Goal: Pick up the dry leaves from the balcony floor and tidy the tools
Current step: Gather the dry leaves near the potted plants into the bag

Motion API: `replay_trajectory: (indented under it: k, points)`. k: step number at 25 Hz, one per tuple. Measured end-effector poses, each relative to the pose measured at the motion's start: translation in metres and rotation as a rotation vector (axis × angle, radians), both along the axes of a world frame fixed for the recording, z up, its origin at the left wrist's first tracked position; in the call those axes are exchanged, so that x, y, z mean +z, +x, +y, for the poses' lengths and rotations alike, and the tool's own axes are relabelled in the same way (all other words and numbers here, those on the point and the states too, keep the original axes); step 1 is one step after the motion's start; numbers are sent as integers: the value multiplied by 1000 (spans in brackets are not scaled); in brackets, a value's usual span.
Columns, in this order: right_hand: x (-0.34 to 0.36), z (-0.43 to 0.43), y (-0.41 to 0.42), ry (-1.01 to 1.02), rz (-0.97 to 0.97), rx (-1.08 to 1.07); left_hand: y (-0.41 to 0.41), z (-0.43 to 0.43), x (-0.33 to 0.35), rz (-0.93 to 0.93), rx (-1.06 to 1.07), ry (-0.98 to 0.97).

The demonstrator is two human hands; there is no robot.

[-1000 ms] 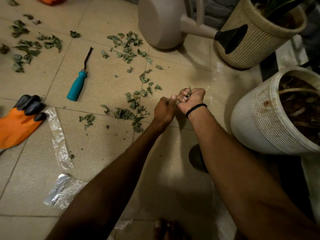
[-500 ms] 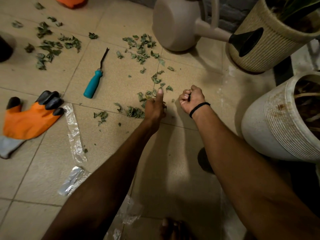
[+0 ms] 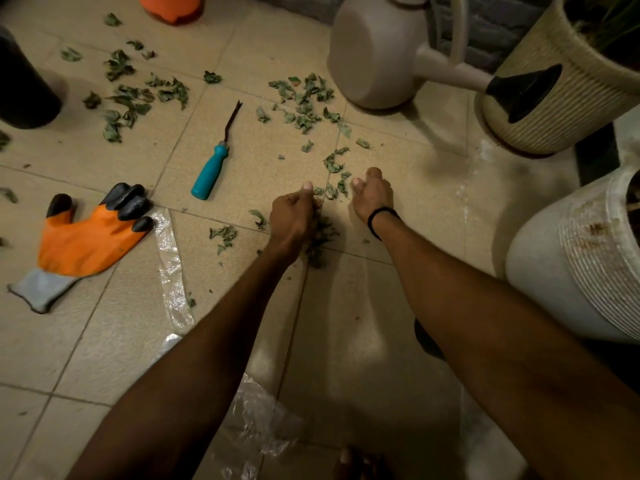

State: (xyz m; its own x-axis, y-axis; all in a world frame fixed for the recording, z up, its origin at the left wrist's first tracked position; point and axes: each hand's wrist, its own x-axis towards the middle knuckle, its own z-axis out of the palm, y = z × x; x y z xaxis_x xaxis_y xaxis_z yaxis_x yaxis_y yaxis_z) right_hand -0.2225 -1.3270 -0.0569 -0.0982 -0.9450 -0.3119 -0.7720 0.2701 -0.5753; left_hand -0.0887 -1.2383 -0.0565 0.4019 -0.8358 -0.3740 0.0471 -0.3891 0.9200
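Dry leaves scattered across balcony tiles, both hands at floor level

Dry leaves [image 3: 304, 105] are lying in several loose patches on the tiled floor [image 3: 398, 341]: one patch just in front of the watering can [image 3: 377, 53], another at the far left near a dark pot [image 3: 24, 81], and a thin trail running down to the hands. The left hand [image 3: 292, 220] is resting low on the tiles, fingers curled inward around a clump of leaves [image 3: 320, 237] that is showing beneath the palm, thumb pointing forward. The right hand [image 3: 372, 195] is sitting just beside it, loosely curled; whether it is holding anything cannot be told from this angle. A black band [image 3: 381, 216] is circling the right wrist. A few leaves are lying between the two hands.

A hand tool with a teal handle [image 3: 211, 171] is lying flat on the tiles, left of the hands and well apart from them, its dark forked tip pointing away. An orange glove with black fingertips [image 3: 90, 237] is lying flat further left. Crumpled clear plastic [image 3: 171, 265] is stretching along the floor beside the glove. A woven planter [image 3: 561, 84] is standing at the upper right, with the can's black spout end in front of it. A white ribbed pot [image 3: 571, 268] is standing at the right edge, near the right forearm
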Motion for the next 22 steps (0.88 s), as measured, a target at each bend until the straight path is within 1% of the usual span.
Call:
replay_trajectory:
  k: [2,4,6,9,10,12,13,14,17,19,22]
  points:
    - [-6,0,5,-12,106,80,6,-3,0,-293,-57,-58]
    - [-7,1,7,-45,167,64,8,-8,1,-607,-148,-95]
    - [-4,0,6,-64,71,-91,6,-16,3,-815,-233,-80]
    - [4,-6,9,-11,-234,-401,2,-28,-10,-1020,-356,77]
    - [3,-9,8,0,-312,-462,1,-30,-15,-1077,-391,111]
    - [4,-12,7,-16,-371,-478,1,-31,-22,-1125,-426,120]
    - [6,-13,8,-37,-346,-429,2,-30,-21,-1100,-421,100]
    - [5,-12,9,-73,-289,-343,3,-28,-18,-1024,-389,57]
    - [-1,-3,13,-169,-37,-14,9,-24,-14,-700,-199,-104]
    - [-12,6,19,-155,49,147,11,-25,-9,-404,-55,-94]
    - [-25,13,25,-150,203,272,16,-26,1,84,120,-16]
